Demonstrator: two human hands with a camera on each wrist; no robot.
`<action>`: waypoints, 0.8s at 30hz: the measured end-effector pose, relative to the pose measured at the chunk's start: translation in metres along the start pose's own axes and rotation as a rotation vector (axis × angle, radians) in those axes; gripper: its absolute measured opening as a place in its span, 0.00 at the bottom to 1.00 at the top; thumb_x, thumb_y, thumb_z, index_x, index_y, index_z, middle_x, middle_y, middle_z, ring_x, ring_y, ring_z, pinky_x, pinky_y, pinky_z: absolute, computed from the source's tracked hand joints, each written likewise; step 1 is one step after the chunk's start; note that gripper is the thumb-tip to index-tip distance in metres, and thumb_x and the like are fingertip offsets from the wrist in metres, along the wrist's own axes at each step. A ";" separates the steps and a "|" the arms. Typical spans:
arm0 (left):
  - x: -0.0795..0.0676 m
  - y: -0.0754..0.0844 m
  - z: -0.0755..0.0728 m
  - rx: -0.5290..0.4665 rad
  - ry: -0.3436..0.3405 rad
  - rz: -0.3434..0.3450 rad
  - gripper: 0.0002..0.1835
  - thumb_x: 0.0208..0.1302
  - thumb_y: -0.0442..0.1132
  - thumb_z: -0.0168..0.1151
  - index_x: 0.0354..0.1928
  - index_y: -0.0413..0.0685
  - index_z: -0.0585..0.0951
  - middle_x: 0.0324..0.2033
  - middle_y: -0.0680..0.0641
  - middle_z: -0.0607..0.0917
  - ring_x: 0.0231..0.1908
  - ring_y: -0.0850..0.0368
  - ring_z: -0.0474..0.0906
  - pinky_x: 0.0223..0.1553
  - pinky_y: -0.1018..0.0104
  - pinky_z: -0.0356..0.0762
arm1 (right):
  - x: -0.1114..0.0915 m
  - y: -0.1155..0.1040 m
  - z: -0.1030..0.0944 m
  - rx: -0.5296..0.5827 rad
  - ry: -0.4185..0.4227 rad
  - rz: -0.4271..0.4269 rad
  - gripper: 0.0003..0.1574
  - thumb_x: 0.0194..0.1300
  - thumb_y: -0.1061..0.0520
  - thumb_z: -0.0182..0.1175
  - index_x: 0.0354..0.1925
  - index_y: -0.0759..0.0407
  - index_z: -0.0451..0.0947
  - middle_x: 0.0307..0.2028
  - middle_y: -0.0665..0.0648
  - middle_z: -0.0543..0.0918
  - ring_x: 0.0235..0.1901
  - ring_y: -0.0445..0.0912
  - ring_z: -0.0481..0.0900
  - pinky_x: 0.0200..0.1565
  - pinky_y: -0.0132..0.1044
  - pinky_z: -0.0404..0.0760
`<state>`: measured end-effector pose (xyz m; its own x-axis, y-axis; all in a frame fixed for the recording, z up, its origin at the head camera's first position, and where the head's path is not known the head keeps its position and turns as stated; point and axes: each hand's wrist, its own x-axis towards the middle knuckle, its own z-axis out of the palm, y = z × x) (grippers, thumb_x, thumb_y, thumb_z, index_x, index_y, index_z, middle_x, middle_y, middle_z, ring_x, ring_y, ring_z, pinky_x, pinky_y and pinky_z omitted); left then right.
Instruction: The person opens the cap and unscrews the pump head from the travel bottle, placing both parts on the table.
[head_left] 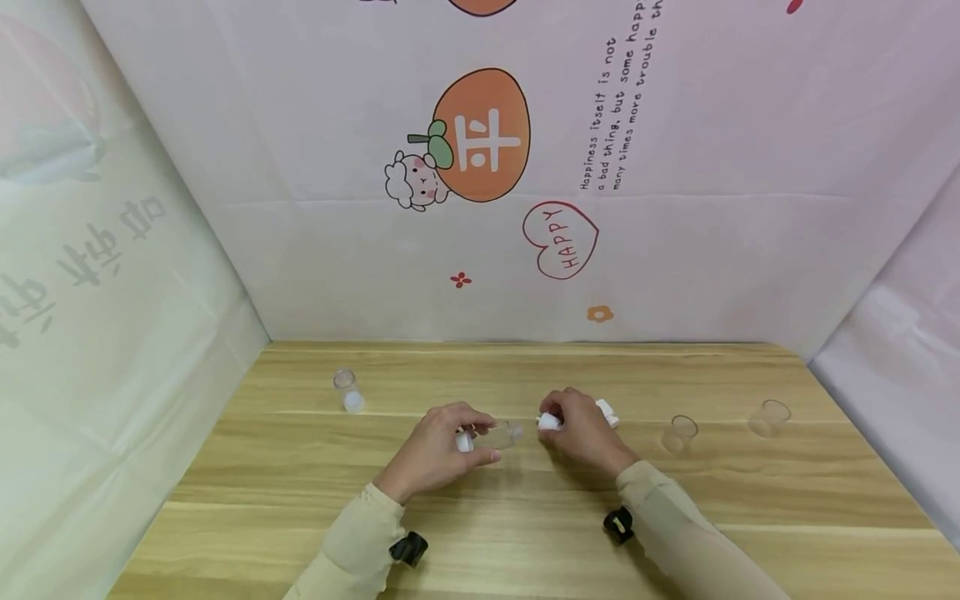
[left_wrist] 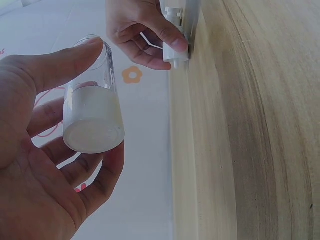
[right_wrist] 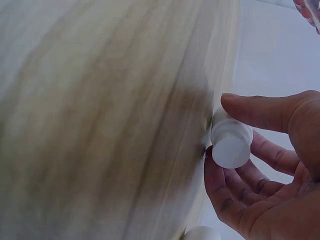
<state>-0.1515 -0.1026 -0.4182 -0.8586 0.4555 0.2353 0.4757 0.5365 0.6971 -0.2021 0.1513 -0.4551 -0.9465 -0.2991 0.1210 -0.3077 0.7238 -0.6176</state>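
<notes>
My left hand grips a small clear bottle with a white base, thumb on one side and fingers on the other. In the head view the bottle lies nearly level, its clear neck toward my right hand. My right hand pinches a white pump head between thumb and fingers, low at the tabletop. A gap separates the bottle from the pump head. Just behind the right hand lies another white pump part, partly hidden by that hand.
A second clear bottle with a white base stands at the left on the wooden table. Two clear cup-like covers stand on the right side. A printed white cloth rises behind the table.
</notes>
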 end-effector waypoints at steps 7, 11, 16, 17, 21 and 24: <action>0.000 0.000 -0.001 0.008 0.001 -0.001 0.18 0.59 0.44 0.76 0.51 0.47 0.87 0.42 0.54 0.86 0.42 0.50 0.83 0.41 0.68 0.80 | 0.001 -0.001 -0.001 -0.005 -0.011 0.017 0.16 0.54 0.65 0.76 0.41 0.63 0.82 0.33 0.54 0.78 0.33 0.46 0.76 0.38 0.41 0.78; 0.000 0.000 -0.001 0.001 -0.001 -0.006 0.19 0.60 0.44 0.76 0.51 0.45 0.87 0.42 0.52 0.86 0.42 0.50 0.83 0.41 0.68 0.80 | 0.000 -0.002 -0.001 0.003 -0.015 0.027 0.19 0.53 0.65 0.77 0.42 0.63 0.82 0.33 0.55 0.78 0.33 0.46 0.76 0.38 0.41 0.78; 0.000 -0.001 -0.001 -0.001 0.000 -0.009 0.19 0.60 0.44 0.76 0.51 0.44 0.87 0.42 0.53 0.86 0.42 0.49 0.82 0.40 0.68 0.79 | 0.001 -0.001 -0.002 0.004 -0.012 0.022 0.21 0.52 0.64 0.78 0.44 0.65 0.82 0.32 0.54 0.77 0.33 0.46 0.75 0.37 0.40 0.77; 0.000 -0.002 -0.001 -0.001 0.001 -0.009 0.19 0.60 0.44 0.76 0.51 0.44 0.87 0.42 0.53 0.86 0.42 0.50 0.82 0.40 0.68 0.79 | 0.001 -0.001 -0.002 0.002 -0.011 0.020 0.22 0.51 0.64 0.78 0.44 0.65 0.81 0.32 0.54 0.77 0.32 0.46 0.75 0.37 0.40 0.77; -0.001 -0.002 -0.001 -0.003 0.010 -0.013 0.19 0.60 0.43 0.76 0.52 0.44 0.87 0.42 0.53 0.86 0.42 0.50 0.82 0.40 0.68 0.80 | 0.000 -0.003 -0.004 -0.020 -0.006 0.009 0.24 0.51 0.63 0.79 0.46 0.65 0.81 0.33 0.55 0.77 0.33 0.46 0.75 0.37 0.42 0.77; -0.001 -0.004 -0.002 -0.007 0.025 -0.010 0.19 0.60 0.44 0.76 0.52 0.45 0.87 0.42 0.53 0.86 0.42 0.49 0.82 0.40 0.68 0.80 | -0.002 -0.005 -0.007 -0.043 0.001 0.007 0.26 0.50 0.61 0.80 0.47 0.64 0.81 0.35 0.55 0.78 0.36 0.48 0.77 0.40 0.45 0.79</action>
<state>-0.1526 -0.1064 -0.4195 -0.8677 0.4321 0.2458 0.4662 0.5357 0.7041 -0.1995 0.1525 -0.4469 -0.9489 -0.2928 0.1177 -0.3046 0.7520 -0.5846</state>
